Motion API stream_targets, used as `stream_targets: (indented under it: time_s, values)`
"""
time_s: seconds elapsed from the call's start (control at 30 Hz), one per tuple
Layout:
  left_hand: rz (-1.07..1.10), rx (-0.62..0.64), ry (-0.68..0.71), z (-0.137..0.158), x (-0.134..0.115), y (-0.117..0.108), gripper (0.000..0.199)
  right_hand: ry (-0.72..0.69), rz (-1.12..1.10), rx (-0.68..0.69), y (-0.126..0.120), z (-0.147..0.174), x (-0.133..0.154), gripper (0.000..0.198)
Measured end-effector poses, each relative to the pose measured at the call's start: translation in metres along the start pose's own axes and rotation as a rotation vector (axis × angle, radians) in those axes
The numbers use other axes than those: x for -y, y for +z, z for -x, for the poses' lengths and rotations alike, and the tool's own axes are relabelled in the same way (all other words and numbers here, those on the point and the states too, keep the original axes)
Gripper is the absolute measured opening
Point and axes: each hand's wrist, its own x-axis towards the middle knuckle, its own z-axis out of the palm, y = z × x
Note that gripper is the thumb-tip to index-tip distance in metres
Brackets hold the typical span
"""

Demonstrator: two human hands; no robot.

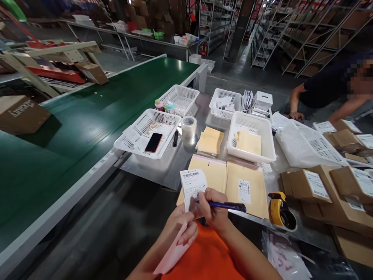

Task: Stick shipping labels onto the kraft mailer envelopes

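Observation:
A printed paper slip (193,182) with a barcode at its top is held up in front of me. My left hand (182,225) is closed on the slip's lower part, and a pinkish sheet (171,254) hangs down from the same fingers. In my right hand (215,206), closed, lies a dark blue pen (233,206), its cap end pointing right; these fingers also touch the slip's edge. Just beyond the hands, two padded envelopes lie side by side on the table: a plain envelope (214,167) and a labelled envelope (256,194).
A white basket (134,149) with a phone (153,142) stands left, beside tape rolls (189,128). A white bin (269,151) holds envelopes. A yellow-black tape dispenser (278,210) and cartons (305,184) are right. A green conveyor (96,116) runs left. A co-worker (326,85) leans in.

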Motion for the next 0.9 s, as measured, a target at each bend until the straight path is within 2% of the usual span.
stream_targets:
  time_s: [0.1,0.23,0.43,0.6,0.77,0.9]
  values:
    - [0.002,0.01,-0.006,0.0016,0.0002,0.0012,0.04,0.015,-0.008,-0.015,-0.0007,0.0006,0.001,0.033]
    - [-0.012,-0.049,-0.026,0.0051,-0.0011,0.006,0.043,-0.002,-0.004,0.016,-0.0014,0.0015,0.0012,0.034]
    - [0.025,-0.018,0.003,0.0052,0.0013,0.0032,0.037,0.017,0.011,-0.009,-0.0002,0.005,0.001,0.034]
    - [-0.043,0.097,-0.026,0.0055,-0.0013,0.0004,0.054,0.054,-0.001,-0.026,0.0005,0.0046,0.0021,0.034]
    - [-0.045,0.103,-0.012,0.0047,-0.0007,-0.0004,0.053,0.048,0.024,0.009,-0.0014,0.0045,0.0037,0.033]
    - [-0.06,0.014,-0.019,0.0058,-0.0019,0.0037,0.057,0.027,-0.035,0.026,-0.0028,0.005,0.0044,0.034]
